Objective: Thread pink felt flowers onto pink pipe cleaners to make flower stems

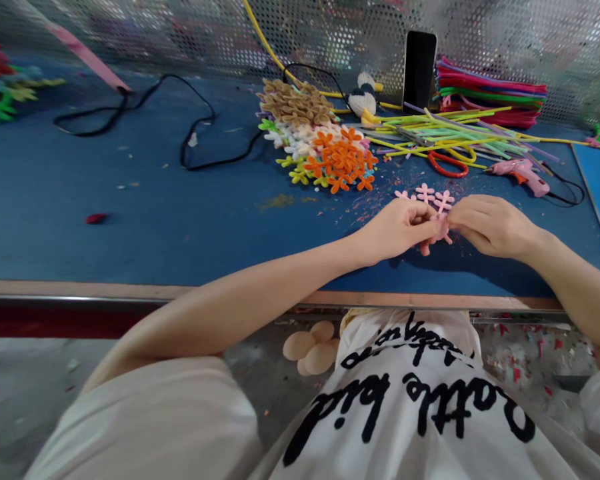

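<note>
Just above the blue tabletop, my left hand (399,229) pinches a pink pipe-cleaner flower (443,229) between thumb and fingers. My right hand (497,225) meets it from the other side, its fingertips closed on the flower's edge. Partly covered by my fingers, the flower shows only some of its petals. Right behind my hands lie several finished-looking pink pipe-cleaner flowers (425,193). Farther back to the left is a pile of flowers in orange (343,160), yellow-green, white and brown (297,103).
Loose yellow and green pipe cleaners (460,130) lie behind my hands, near red-handled scissors (447,164) and a pink glue gun (521,175). A phone (420,70) leans against the perforated metal screen (330,33). A black cord (197,127) winds across the left side. Bundled pipe cleaners (493,93) stand at back right.
</note>
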Action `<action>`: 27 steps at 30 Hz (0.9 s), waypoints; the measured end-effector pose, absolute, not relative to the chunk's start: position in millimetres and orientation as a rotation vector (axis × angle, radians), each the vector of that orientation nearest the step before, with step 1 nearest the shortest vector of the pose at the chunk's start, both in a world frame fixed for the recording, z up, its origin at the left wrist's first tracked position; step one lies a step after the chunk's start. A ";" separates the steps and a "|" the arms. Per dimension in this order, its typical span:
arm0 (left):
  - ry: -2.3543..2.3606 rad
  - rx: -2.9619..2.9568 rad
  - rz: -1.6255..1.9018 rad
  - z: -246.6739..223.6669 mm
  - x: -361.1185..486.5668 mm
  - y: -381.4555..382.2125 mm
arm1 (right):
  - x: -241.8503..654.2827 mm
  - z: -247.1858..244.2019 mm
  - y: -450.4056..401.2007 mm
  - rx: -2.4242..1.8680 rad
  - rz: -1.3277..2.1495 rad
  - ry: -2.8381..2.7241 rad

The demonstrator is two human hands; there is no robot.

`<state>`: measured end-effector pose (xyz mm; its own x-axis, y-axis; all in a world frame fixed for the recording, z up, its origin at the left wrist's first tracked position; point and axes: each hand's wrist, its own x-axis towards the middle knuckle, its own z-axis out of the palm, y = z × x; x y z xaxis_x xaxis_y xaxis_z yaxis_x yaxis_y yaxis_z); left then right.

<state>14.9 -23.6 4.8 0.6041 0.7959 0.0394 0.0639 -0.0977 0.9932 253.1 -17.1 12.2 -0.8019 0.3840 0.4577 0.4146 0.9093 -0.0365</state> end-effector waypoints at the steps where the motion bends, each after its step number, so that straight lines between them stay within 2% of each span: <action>1: 0.736 1.506 0.777 3.0 14.6 -21.8 | 251.7 13.1 -18.1 -0.658 -0.023 -2.548; 5: 0.740 1.204 0.935 -5.3 15.2 -14.8 | 242.9 16.5 -23.9 -0.946 0.365 -2.321; 11: 0.702 1.061 0.886 -11.4 18.9 -15.5 | 227.7 14.3 -32.4 -1.139 0.730 -2.038; 19: 0.684 1.173 0.843 -13.1 19.0 -16.0 | 225.0 10.4 -32.0 -1.158 0.720 -1.954; 24: 0.699 1.156 0.942 -14.6 22.0 -16.9 | 222.7 5.0 -35.4 -1.222 0.578 -1.719; 27: 0.747 1.129 0.997 -14.3 22.8 -17.4 | 221.3 4.3 -39.5 -1.209 0.478 -1.764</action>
<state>22.8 -17.4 -14.3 0.3904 0.9206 0.0005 -0.2580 0.1089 0.9600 221.3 -39.5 4.3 -0.0999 0.8798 0.4647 0.5253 0.4433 -0.7263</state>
